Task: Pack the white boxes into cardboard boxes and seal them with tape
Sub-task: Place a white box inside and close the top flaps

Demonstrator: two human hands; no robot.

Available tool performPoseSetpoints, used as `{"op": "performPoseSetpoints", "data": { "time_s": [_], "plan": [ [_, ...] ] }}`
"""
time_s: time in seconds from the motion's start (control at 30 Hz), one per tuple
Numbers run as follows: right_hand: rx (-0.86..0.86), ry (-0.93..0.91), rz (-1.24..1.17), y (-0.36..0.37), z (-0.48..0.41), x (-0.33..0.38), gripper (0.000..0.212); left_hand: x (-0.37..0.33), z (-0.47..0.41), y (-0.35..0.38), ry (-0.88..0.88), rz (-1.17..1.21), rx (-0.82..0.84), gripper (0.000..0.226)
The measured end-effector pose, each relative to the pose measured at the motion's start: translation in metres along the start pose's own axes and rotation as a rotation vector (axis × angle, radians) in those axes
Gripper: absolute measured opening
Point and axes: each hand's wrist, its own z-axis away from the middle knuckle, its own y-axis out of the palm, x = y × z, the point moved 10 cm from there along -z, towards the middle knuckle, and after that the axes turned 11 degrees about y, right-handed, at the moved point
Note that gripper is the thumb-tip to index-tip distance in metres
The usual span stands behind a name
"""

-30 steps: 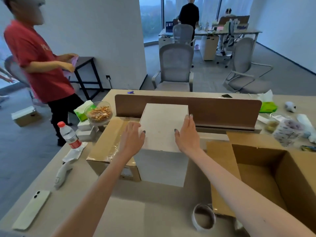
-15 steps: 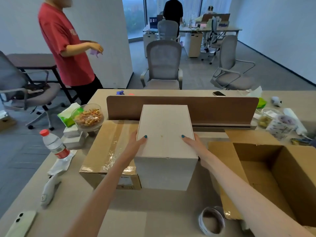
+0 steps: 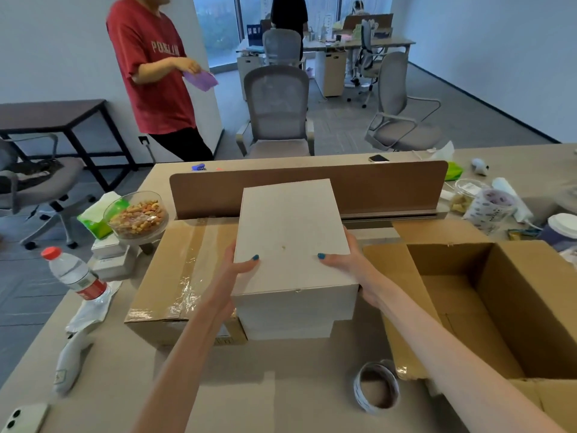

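Beige table with taped cardboard box, open cardboard box, tape roll, water bottle, phone.

The top box sits above the bottom box on the table. The taped cardboard box is just left of them, the open cardboard box just right. The tape roll lies in front, the divider behind

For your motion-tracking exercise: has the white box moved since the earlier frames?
Yes. The white box has risen: its far edge now nearly reaches the top of the brown divider.
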Motion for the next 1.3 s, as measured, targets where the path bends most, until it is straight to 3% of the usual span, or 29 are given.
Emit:
{"op": "performPoseSetpoints", "data": {
  "time_s": [0.2,0.33,0.5,0.67,0.77,0.97,1.3],
  "plan": [
    [-0.056,-0.093,0.012,-0.026,0.031,0.022,0.099,-0.036,0.003,0.038,0.116,-0.011,0.061,0.074],
    [-0.107,-0.171,0.013,-0.059,0.055,0.043,0.083,-0.057,0.001,0.078,0.179,-0.049,0.107,0.083],
    [-0.181,-0.211,-0.020,-0.123,0.088,0.051,0.092,-0.067,0.009,0.150,0.222,-0.042,0.135,0.078],
    [-0.201,-0.234,-0.003,-0.206,0.125,0.041,0.107,-0.052,0.026,0.237,0.222,-0.046,0.151,0.082],
    [-0.228,-0.211,-0.017,-0.262,0.148,0.027,0.095,-0.036,0.039,0.293,0.231,-0.038,0.157,0.080],
    [-0.232,-0.141,-0.032,-0.347,0.189,-0.006,0.090,0.006,0.068,0.384,0.190,-0.047,0.168,0.086],
    [-0.118,-0.027,-0.125,-0.380,0.195,-0.059,0.101,0.052,0.097,0.415,0.045,-0.139,0.121,0.087]
  ]
}}
